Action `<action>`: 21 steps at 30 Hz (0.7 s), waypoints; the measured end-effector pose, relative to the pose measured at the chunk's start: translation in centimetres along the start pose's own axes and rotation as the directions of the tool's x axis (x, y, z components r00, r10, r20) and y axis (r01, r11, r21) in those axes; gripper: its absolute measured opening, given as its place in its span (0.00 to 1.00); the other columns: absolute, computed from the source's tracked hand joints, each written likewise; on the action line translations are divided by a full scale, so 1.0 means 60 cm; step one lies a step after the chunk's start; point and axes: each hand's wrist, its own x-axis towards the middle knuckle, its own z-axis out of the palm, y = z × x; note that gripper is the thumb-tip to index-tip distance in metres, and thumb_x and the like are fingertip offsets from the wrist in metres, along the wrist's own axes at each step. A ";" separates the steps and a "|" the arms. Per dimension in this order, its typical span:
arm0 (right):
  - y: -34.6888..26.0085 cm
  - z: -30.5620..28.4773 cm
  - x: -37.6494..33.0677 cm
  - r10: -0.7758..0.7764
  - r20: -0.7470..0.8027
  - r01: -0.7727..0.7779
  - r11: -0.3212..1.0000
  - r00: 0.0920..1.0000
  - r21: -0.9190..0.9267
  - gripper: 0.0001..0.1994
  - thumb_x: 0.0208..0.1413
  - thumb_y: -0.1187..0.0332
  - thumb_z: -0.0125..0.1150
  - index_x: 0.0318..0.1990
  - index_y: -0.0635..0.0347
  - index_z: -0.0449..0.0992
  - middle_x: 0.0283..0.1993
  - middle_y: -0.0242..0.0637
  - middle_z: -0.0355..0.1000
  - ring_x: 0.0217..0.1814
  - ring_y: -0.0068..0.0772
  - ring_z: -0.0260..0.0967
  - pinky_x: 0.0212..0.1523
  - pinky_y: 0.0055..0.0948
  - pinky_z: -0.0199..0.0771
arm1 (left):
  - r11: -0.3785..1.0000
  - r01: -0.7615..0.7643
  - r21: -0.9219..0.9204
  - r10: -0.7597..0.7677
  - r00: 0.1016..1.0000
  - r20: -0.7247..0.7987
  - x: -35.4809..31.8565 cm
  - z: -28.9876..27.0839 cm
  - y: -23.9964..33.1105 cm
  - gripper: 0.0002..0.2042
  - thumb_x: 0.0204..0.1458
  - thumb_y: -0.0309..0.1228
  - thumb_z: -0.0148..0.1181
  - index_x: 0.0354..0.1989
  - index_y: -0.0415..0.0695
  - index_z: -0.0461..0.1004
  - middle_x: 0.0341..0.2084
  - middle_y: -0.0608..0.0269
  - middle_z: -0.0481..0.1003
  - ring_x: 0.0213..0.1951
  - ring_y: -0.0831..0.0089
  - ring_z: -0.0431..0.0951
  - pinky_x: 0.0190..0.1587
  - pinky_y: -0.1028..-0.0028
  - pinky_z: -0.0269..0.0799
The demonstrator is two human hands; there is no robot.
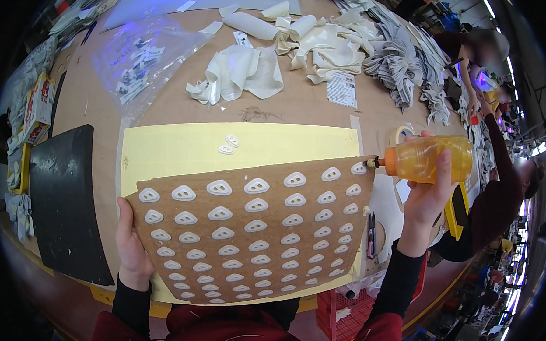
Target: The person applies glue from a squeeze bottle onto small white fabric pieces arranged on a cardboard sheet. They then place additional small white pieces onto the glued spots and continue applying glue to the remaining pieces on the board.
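My left hand (131, 246) grips the left edge of a brown cardboard sheet (275, 259) covered with several rows of small white oval pieces (257, 186). The sheet is tilted up over a pale yellow mat (182, 148). My right hand (429, 192) holds an orange squeeze bottle (429, 158) sideways, its dark nozzle touching the sheet's top right corner. Two loose white oval pieces (229, 145) lie on the yellow mat.
A black sheet (64, 198) lies at the left. White fabric pieces (240, 74) and grey strips (399, 63) pile at the back, beside a clear plastic bag (140, 61). Another person (504, 186) sits at the right. A red basket (349, 320) stands below the table edge.
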 end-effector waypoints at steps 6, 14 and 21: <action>-0.002 -0.001 -0.004 -0.054 -0.029 0.053 0.999 0.998 -0.009 0.23 0.56 0.52 0.56 0.47 0.66 0.69 0.37 0.46 0.75 0.33 0.28 0.76 0.15 0.13 0.60 | 1.000 -0.004 0.005 0.004 1.000 0.013 -0.001 0.000 -0.001 0.28 0.61 0.54 0.36 0.58 0.42 0.61 0.51 0.54 0.70 0.49 0.63 0.74 0.50 0.63 0.72; 0.002 -0.018 -0.011 -0.132 0.101 0.131 0.991 0.986 0.022 0.19 0.57 0.60 0.56 0.47 0.68 0.67 0.44 0.47 0.72 0.44 0.39 0.75 0.36 0.30 0.78 | 1.000 0.015 0.020 -0.017 0.998 0.059 0.000 -0.001 -0.004 0.28 0.62 0.53 0.34 0.60 0.43 0.58 0.52 0.56 0.68 0.52 0.65 0.72 0.52 0.64 0.70; 0.011 -0.029 -0.014 -0.204 0.182 0.192 0.978 0.962 0.079 0.22 0.52 0.60 0.63 0.49 0.68 0.70 0.44 0.44 0.72 0.46 0.38 0.73 0.47 0.34 0.74 | 1.000 0.006 0.008 -0.006 1.000 0.001 0.001 0.009 -0.007 0.29 0.61 0.54 0.37 0.58 0.41 0.62 0.50 0.54 0.71 0.49 0.63 0.75 0.49 0.64 0.73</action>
